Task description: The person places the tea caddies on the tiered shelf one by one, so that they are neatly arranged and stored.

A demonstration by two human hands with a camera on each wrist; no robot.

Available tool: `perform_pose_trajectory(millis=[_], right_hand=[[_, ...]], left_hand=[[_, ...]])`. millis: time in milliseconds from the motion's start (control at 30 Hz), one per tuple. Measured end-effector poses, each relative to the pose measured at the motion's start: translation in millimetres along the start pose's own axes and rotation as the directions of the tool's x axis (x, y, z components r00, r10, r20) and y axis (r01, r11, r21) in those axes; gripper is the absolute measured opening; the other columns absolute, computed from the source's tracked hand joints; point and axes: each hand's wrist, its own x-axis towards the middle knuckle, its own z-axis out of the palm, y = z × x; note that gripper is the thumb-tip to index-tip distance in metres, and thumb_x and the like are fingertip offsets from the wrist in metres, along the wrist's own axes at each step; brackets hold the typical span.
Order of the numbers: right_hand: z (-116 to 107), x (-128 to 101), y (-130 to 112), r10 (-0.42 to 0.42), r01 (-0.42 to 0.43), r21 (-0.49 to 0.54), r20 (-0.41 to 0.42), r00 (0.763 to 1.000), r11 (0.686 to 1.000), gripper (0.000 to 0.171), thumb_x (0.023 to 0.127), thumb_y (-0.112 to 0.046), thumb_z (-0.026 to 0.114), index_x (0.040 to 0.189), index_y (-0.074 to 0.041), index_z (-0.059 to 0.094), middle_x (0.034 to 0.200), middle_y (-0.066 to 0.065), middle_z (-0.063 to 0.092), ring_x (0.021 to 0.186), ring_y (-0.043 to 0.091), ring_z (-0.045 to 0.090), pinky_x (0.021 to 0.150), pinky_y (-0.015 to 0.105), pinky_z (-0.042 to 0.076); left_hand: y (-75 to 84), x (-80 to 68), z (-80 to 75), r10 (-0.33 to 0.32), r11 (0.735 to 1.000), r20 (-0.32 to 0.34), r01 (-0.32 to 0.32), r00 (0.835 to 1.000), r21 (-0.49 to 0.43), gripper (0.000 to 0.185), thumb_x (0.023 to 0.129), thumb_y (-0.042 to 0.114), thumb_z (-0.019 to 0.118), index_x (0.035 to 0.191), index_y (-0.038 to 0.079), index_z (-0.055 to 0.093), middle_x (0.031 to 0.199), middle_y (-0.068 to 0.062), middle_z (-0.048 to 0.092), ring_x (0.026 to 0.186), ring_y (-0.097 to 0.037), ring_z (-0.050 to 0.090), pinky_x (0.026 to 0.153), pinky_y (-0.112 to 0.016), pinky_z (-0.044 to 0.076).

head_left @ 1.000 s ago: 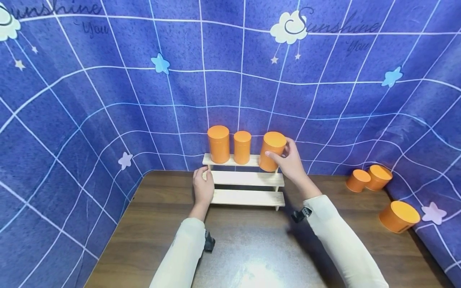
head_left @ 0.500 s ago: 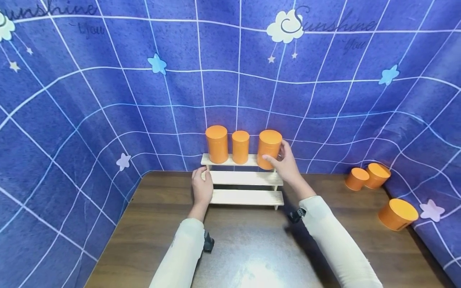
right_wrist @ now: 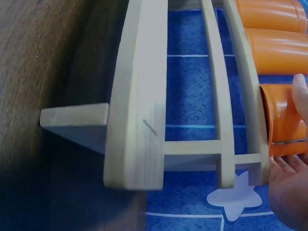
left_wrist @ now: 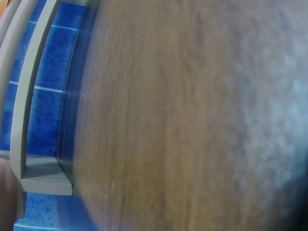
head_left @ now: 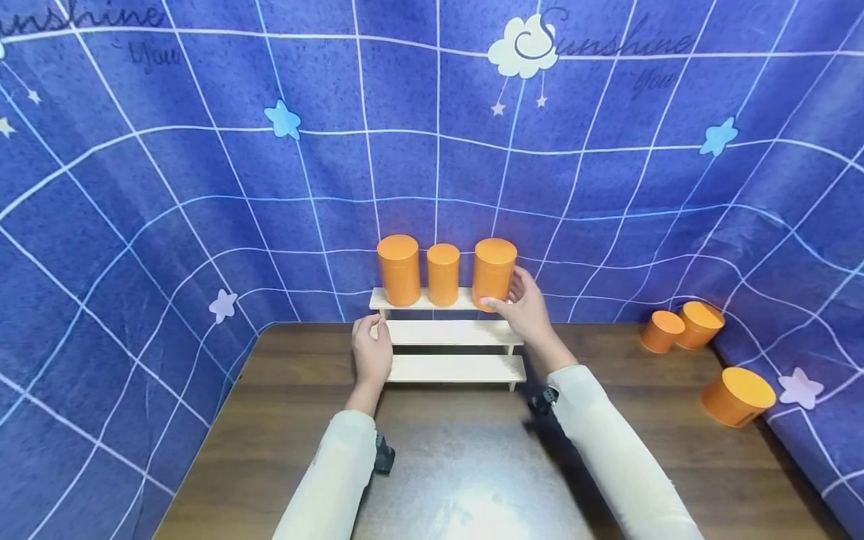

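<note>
Two arms in pale sleeves reach forward over the brown wooden table (head_left: 472, 465), each with a small black camera strapped under the wrist. The left hand (head_left: 372, 351) rests at the left end of the stepped wooden rack (head_left: 452, 334), its fingers curled round the end of the middle step, thumb and forefinger close together at the edge. The right hand (head_left: 525, 307) is raised higher, at the right end of the top step, with thumb in front and fingers wrapped behind the lower part of an orange can (head_left: 494, 272); the right wrist view shows the fingertips lying on the can's side close to its base. That can is a plain, smooth cylinder with a flat lid of the same colour, standing upright on the top step at its right end. Left of it on the same step stand a narrower orange can (head_left: 442, 274) and then a taller one (head_left: 398, 269), all three close in a row. The rack has three light wooden steps and stands at the table's far edge, against a blue cloth (head_left: 202, 150) with white lines and stars.
</note>
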Motion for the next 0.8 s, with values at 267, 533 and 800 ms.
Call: perform_pose_trajectory(millis=[267,533,800], right_hand=[[5,8,0,0.045,-0.050,-0.110,-0.052,0.998,0.993,0.091,0.063,-0.022,0.094,0.140,-0.010,0.048,0.139,0.016,0.059,0.130,0.028,0.057,0.112,0.040,0.045],[7,6,-1,0.034,-0.044,-0.179,-0.057,0.998,0.983,0.093,0.062,-0.018,0.094,0.142,-0.008,0.048,0.139,0.017,0.059,0.130,0.029,0.058,0.110,0.039,0.047],[6,3,4,0.002,-0.017,-0.225,-0.068,0.998,0.974,0.092,0.060,-0.020,0.095,0.139,-0.005,0.049,0.135,0.019,0.061,0.126,0.030,0.060,0.106,0.038,0.050]], left_hand=[[8.5,2.4,-1.8,-0.001,1.000,0.003,0.001,1.000,-0.013,0.021,0.097,0.007,0.057,0.111,-0.006,0.067,0.115,-0.018,0.061,0.115,-0.032,0.057,0.106,-0.043,0.042],[12.7,1.0,-4.0,-0.039,0.999,0.026,0.039,0.999,-0.005,0.021,0.098,0.009,0.056,0.112,-0.004,0.067,0.117,-0.018,0.060,0.118,-0.032,0.055,0.108,-0.041,0.040],[7.6,-2.3,-0.8,-0.036,0.999,0.021,0.036,0.999,0.009,0.021,0.098,0.009,0.056,0.112,-0.003,0.066,0.117,-0.017,0.059,0.118,-0.031,0.055,0.108,-0.041,0.040]])
